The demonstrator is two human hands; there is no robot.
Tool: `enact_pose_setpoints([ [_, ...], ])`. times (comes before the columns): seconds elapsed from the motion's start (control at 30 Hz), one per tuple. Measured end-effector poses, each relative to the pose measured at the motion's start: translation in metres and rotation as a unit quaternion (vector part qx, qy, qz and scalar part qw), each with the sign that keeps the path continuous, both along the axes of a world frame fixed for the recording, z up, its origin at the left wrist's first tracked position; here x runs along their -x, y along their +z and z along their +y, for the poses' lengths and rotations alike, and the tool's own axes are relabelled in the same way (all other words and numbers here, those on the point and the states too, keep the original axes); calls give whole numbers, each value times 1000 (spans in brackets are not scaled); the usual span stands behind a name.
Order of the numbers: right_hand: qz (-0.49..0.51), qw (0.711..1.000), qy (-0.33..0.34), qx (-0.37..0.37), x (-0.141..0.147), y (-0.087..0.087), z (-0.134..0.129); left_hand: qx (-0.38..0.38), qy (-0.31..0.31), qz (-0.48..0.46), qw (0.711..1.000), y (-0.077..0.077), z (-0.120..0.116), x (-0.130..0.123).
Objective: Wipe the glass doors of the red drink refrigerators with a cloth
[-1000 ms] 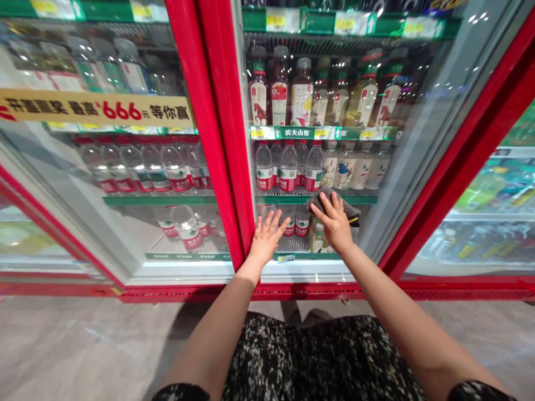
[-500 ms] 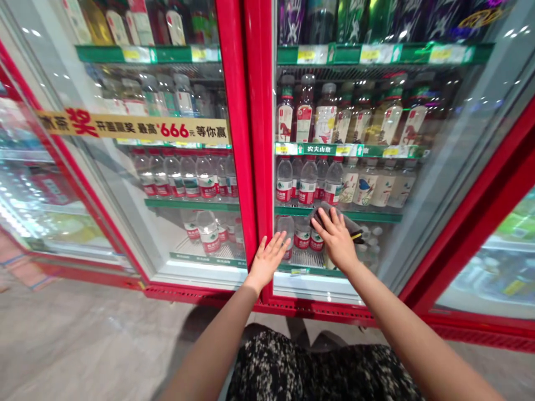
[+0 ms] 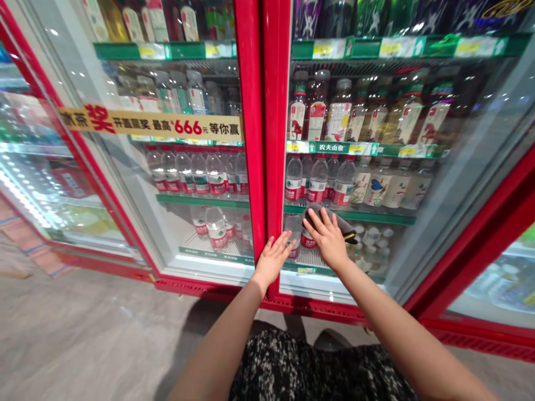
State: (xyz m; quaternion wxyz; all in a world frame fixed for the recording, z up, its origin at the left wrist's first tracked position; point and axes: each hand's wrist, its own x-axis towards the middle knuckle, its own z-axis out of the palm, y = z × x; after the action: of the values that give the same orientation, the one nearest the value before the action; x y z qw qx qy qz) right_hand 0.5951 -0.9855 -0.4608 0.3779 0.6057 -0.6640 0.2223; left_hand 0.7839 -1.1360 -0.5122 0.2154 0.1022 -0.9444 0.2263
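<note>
My right hand (image 3: pixel 330 242) presses a grey cloth (image 3: pixel 343 224) against the glass door (image 3: pixel 330 285) of a drinks fridge, its fingers spread over the cloth. A dark corner with a yellow strip sticks out on the cloth's right side. My left hand (image 3: pixel 272 259) lies with outstretched fingers at the red door frame (image 3: pixel 263 184), its fingertips over the edge of the right-hand glass. Nothing is in it. Behind the glass, near both hands, water bottles (image 3: pixel 317 181) with red caps stand on a shelf. The right hand and cloth partly hide bottles on the lowest shelf.
A gold strip with printed characters (image 3: pixel 167 127) crosses the left glass door. More shelves of drinks, edged with green price rails (image 3: pixel 251 47), rise above. Another fridge's red frame (image 3: pixel 472 234) stands at right. Grey floor (image 3: pixel 104 334) lies below.
My right hand and the cloth have slid left across the glass, closer to my left hand. The left hand stays by the red frame. The view has shifted slightly left.
</note>
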Motion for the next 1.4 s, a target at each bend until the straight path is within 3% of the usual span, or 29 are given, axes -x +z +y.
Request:
enact_pose_setpoints([
  [0.1,25,999,23,-35,-11,-8,-7,3,-13,2,1000,3,2,-10],
  [0.2,81,991,65,-83,-5,-14,4,8,-12,13,1000,2,2,-26],
  [0.3,93,991,65,-72,-1,-3,4,11,9,36,999,-2,-1,-39],
  [0.4,60,998,28,-21,-15,16,-21,13,30,54,998,-6,-3,-42],
  [0.47,46,999,16,7,-29,19,-40,17,35,57,998,-8,-3,-40],
  [0.57,74,996,43,7,-41,2,-50,20,41,57,997,-10,-3,-38],
  [0.63,118,989,83,-19,-39,-10,-46,22,45,52,997,-11,-3,-38],
  [0.7,157,980,113,-47,-32,-12,-39,23,43,44,998,-11,-4,-38],
  [0.87,131,990,55,-20,-28,21,-42,20,45,48,998,-13,-5,-37],
  [0.93,112,993,39,-4,-30,25,-46,16,51,50,997,-13,-3,-35],
  [1.13,150,981,124,-6,-24,1,-35,5,56,51,997,-12,2,-37],
  [1.2,141,981,131,20,-26,10,-34,3,59,45,997,-13,3,-38],
  [1.33,137,980,129,64,-40,47,-47,-3,74,36,997,-21,6,-42],
  [1.4,138,982,113,61,-47,52,-56,0,82,42,996,-26,8,-45],
])
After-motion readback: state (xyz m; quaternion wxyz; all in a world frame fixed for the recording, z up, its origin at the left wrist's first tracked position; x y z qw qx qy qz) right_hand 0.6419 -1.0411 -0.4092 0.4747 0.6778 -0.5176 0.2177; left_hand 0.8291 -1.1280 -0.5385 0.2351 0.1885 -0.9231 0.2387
